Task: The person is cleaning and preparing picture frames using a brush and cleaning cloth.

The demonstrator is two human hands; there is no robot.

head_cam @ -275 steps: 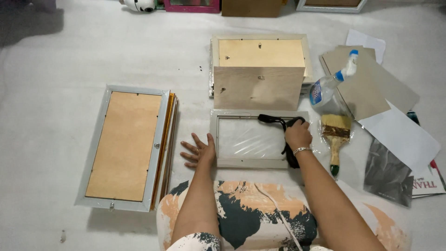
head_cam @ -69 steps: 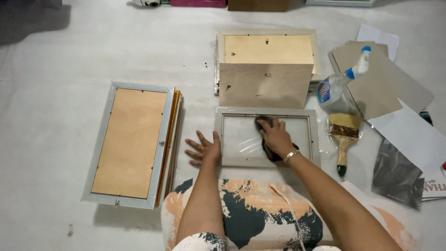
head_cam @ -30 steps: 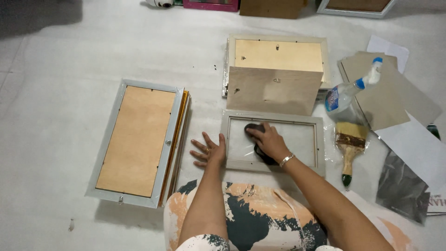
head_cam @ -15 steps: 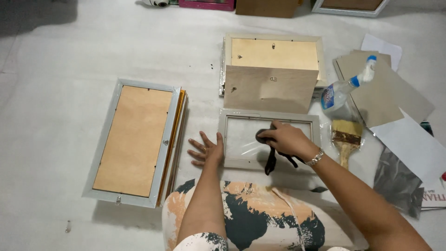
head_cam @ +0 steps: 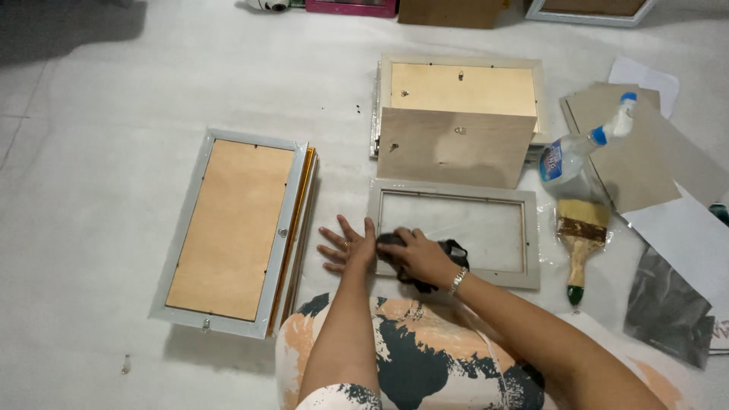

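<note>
1. The grey picture frame [head_cam: 454, 233] lies face-down on the floor and is steadied by the left hand [head_cam: 348, 247], fingers spread flat
2. The dark cloth [head_cam: 442, 258], bunched under the right hand [head_cam: 419, 257], is best pressed evenly into the frame's corners

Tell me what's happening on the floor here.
A person sits over a grey picture frame lying flat. The right hand presses a dark cloth at its lower left corner, while the left hand lies spread beside the frame's left edge. A paintbrush and spray bottle lie to the right.
</note>
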